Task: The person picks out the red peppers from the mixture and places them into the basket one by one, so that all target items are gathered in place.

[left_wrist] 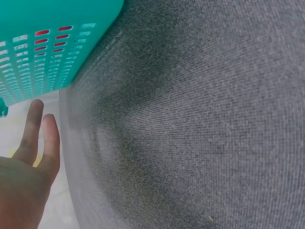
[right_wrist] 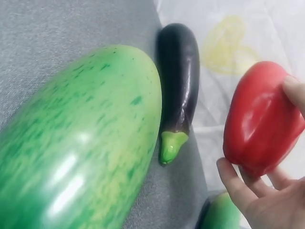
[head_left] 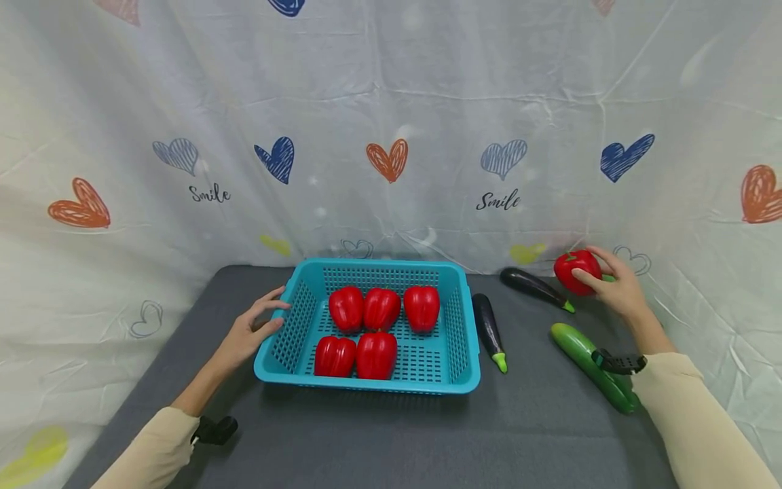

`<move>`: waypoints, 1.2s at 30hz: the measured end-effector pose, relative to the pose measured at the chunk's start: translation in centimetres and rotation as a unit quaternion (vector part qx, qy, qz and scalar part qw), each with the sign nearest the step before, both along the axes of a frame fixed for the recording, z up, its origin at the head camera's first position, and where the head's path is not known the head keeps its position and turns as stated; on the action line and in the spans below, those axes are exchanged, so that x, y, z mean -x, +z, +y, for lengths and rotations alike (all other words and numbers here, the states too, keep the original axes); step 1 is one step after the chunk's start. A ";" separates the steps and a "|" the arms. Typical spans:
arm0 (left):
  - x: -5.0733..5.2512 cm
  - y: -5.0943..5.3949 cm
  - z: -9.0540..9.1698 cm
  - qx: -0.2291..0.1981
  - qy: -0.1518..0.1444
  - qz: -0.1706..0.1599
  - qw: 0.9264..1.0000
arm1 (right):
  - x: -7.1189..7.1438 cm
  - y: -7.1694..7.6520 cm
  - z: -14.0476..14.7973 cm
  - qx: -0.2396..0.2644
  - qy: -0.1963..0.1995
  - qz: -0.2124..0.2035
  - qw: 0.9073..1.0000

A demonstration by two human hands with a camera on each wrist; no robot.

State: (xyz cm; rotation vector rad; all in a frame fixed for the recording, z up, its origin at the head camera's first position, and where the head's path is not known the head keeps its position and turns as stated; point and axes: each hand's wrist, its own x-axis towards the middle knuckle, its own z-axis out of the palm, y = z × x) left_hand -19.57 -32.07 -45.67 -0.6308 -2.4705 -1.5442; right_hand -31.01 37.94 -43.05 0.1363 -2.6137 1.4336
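In the head view my right hand (head_left: 620,288) holds a red bell pepper (head_left: 574,268) between thumb and fingers at the table's far right. The right wrist view shows the same bell pepper (right_wrist: 262,117) off the table surface. My left hand (head_left: 250,329) is at the left side of a blue plastic basket (head_left: 366,384), fingers extended towards its rim. In the left wrist view two fingers (left_wrist: 50,143) appear straight beside the basket wall (left_wrist: 43,71); whether they touch it cannot be told. Several red bell peppers (head_left: 421,309) lie inside the basket.
One eggplant (head_left: 489,333) lies against the basket's right side, another eggplant (head_left: 531,285) further back. A cucumber (head_left: 592,367) lies under the right wrist. Part of another green vegetable (right_wrist: 221,214) shows below the right hand. A patterned white curtain (head_left: 391,102) hangs behind the grey table (head_left: 397,441).
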 end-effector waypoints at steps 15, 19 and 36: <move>0.1 -0.2 -0.1 0.002 0.005 0.008 1.000 | -2.3 1.5 -0.6 0.050 0.048 0.012 0.998; 0.1 -0.2 -0.1 0.000 0.006 0.006 1.000 | -2.7 1.6 -0.7 0.026 0.032 0.014 0.999; 0.3 -0.5 -0.1 -0.005 0.006 0.011 1.000 | -4.7 3.2 -2.7 -0.008 0.028 -0.011 1.000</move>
